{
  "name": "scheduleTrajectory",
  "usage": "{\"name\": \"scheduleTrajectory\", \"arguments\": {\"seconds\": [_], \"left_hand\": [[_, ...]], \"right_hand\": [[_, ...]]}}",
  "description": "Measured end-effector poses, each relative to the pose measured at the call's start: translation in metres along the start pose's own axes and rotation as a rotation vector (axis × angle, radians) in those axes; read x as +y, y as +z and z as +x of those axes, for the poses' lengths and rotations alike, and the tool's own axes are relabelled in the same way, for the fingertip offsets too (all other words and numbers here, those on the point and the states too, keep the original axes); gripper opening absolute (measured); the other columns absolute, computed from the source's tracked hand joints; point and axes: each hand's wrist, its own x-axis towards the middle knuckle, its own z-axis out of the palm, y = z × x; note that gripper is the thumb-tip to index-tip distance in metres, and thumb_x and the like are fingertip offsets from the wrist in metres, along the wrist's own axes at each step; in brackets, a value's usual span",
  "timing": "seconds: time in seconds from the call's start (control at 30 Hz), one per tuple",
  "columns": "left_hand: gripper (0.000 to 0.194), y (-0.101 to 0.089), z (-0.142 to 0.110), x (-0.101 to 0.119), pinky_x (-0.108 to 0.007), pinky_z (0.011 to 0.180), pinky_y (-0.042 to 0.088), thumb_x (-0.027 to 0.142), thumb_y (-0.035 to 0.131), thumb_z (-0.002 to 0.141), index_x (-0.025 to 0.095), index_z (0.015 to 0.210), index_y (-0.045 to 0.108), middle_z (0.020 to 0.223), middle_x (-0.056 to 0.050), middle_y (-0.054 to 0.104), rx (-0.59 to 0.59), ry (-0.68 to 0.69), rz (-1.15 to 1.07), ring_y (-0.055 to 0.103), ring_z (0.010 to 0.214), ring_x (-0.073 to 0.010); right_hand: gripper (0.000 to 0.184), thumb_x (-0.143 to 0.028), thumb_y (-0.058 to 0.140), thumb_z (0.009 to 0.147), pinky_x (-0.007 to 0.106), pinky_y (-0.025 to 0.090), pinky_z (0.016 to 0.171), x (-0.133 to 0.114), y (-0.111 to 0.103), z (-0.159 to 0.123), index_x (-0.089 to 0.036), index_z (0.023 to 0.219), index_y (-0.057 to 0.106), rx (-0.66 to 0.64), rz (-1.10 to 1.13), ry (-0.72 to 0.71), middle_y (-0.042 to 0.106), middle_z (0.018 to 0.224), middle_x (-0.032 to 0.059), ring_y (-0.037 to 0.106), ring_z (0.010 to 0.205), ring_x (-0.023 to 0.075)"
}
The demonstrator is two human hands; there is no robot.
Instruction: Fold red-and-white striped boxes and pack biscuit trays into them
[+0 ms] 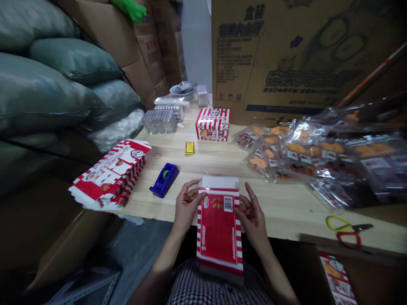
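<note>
Curving half closed, the left hand [188,206] and the right hand [252,217] are holding a red-and-white striped cardboard box [219,233] by its long sides. The box is jutting past the near edge of the pale wooden table [276,201], and a blue plastic tape dispenser [164,183] is sitting ahead, to the left.

The surface [219,161] is pale, grained wood, with a blue tape dispenser [164,181] on it. Left of the dispenser lies a stack of flat red-and-white cartons [111,173]. Beyond it sit clear plastic trays [160,121]; beyond and to its right, a small gold packet [189,148] and a striped box [213,124]. Well to its right lie bagged orange pieces [299,152] and scissors [348,231].
</note>
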Motion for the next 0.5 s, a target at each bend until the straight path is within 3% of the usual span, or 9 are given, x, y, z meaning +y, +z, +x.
{"name": "scheduleTrajectory", "arguments": {"seconds": [0.1,0.17,0.27,0.37,0.5], "left_hand": [[0.044,0.005,0.001,0.004,-0.028,0.085,0.053,0.032,0.079,0.077,0.020,0.117,0.065,0.099,-0.005,0.076,0.030,0.068,0.027,0.071,0.091,-0.0176],[0.040,0.007,0.002,0.007,-0.026,0.082,0.052,0.033,0.078,0.078,0.018,0.114,0.069,0.095,-0.005,0.075,0.021,0.082,0.063,0.069,0.087,-0.0161],[0.039,0.004,0.002,0.010,-0.024,0.072,0.051,0.035,0.077,0.079,0.016,0.113,0.072,0.086,-0.004,0.074,-0.003,0.063,0.105,0.066,0.076,-0.0143],[0.037,0.000,-0.003,0.011,-0.023,0.071,0.050,0.035,0.078,0.078,0.016,0.109,0.073,0.090,-0.005,0.075,-0.004,0.035,0.083,0.066,0.078,-0.0144],[0.036,-0.005,-0.016,0.001,-0.024,0.074,0.050,0.035,0.077,0.079,0.016,0.109,0.074,0.095,-0.007,0.076,0.079,0.001,0.058,0.068,0.084,-0.0162]], "right_hand": [[0.060,-0.034,0.071,0.087,0.044,0.051,0.104,-0.009,0.005,0.011,-0.032,0.143,0.050,0.068,-0.062,-0.042,0.066,0.133,0.0063,0.066,0.116,0.0252],[0.055,-0.035,0.072,0.086,0.042,0.054,0.100,-0.013,0.004,0.019,-0.031,0.139,0.056,0.054,-0.088,-0.054,0.067,0.130,0.0056,0.068,0.111,0.0246],[0.051,-0.036,0.072,0.087,0.037,0.059,0.089,-0.018,0.000,0.029,-0.031,0.135,0.058,-0.047,-0.112,-0.024,0.069,0.126,0.0055,0.071,0.099,0.0220],[0.049,-0.037,0.073,0.086,0.034,0.061,0.079,-0.017,-0.002,0.030,-0.031,0.133,0.056,-0.096,-0.103,0.014,0.069,0.126,0.0063,0.072,0.093,0.0213],[0.053,-0.035,0.076,0.083,0.034,0.060,0.080,0.003,0.003,0.021,-0.034,0.131,0.053,0.037,-0.061,-0.013,0.067,0.128,0.0057,0.071,0.099,0.0225]]}}
